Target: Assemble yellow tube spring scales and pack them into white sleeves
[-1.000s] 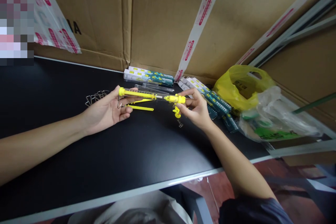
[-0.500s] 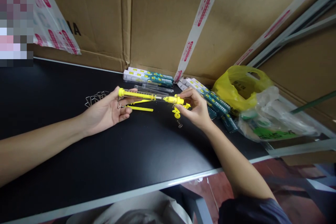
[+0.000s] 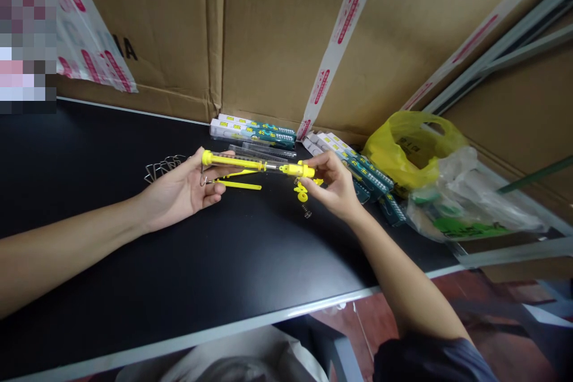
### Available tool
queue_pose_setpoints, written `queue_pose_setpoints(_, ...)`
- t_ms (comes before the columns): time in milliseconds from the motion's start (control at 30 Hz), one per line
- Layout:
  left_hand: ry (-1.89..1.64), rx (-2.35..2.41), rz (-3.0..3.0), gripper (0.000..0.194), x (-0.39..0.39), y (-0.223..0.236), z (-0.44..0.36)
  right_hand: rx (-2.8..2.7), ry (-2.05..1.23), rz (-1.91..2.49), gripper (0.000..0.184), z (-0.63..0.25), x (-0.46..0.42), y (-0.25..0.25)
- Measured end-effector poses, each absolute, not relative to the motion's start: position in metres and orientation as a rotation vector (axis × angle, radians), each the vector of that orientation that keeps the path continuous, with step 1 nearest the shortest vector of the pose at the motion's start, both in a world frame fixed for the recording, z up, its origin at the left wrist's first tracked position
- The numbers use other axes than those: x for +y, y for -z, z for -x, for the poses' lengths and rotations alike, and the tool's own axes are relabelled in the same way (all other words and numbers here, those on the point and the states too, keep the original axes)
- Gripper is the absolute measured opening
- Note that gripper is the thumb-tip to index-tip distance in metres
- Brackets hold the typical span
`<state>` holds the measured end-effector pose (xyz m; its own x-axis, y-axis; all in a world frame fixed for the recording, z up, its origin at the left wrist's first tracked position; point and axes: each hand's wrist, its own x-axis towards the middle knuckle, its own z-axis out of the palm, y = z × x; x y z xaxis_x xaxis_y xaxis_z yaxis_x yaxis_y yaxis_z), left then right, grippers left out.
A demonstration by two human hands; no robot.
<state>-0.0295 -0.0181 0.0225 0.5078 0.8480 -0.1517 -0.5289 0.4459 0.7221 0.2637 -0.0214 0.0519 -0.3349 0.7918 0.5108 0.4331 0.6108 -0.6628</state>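
I hold a yellow-capped clear tube, a spring scale (image 3: 253, 163), level above the black table (image 3: 215, 262). My left hand (image 3: 183, 191) grips its left end, palm up, with a small metal hook by the fingers. My right hand (image 3: 333, 186) pinches the yellow cap at its right end. Under the tube lie a thin yellow strip (image 3: 239, 184), small yellow hook parts (image 3: 302, 191) and a tiny metal spring (image 3: 307, 212).
Boxed scales (image 3: 253, 129) lie by the cardboard wall, with more boxes (image 3: 353, 167) to the right. A yellow plastic bag (image 3: 409, 149) and a clear bag (image 3: 465, 203) sit at the right. Metal wire hooks (image 3: 163, 166) lie at the left. The table's front edge runs near me.
My right hand has slid the yellow cap slightly left along the tube. The left hand has stayed put.
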Motion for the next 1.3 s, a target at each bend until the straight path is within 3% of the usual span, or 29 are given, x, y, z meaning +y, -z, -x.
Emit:
queue_pose_setpoints(167, -0.974, 0.599, -0.818, 0.045, -0.022, -0.021, 0.027, -1.945, -0.505, 0.979, 0.024, -0.265, -0.020, -0.053)
queue_pose_setpoints(367, -1.089, 0.751, -1.007, 0.032, -0.028, -0.018, 0.022, -1.960, -0.510, 0.997, 0.022, -0.265, -0.019, -0.054)
queue_pose_setpoints(733, -1.142, 0.844, -1.021, 0.033, -0.025, -0.013, 0.018, -1.966, -0.419, 0.936, 0.023, -0.261, -0.023, -0.052)
queue_pose_setpoints(933, -1.149, 0.862, -1.093, 0.044, -0.028, -0.013, 0.017, -1.911, -0.620, 0.938, 0.025, -0.261, -0.020, -0.049)
queue_pose_setpoints(1133, -1.159, 0.825, -1.061, 0.036, -0.027, -0.014, 0.018, -1.895, -0.701, 0.996, 0.037, -0.262, -0.019, -0.050)
queue_pose_setpoints(1300, -1.165, 0.817, -1.011, 0.035, -0.024, -0.012, 0.018, -1.899, -0.726, 0.954, 0.032, -0.262, -0.019, -0.051)
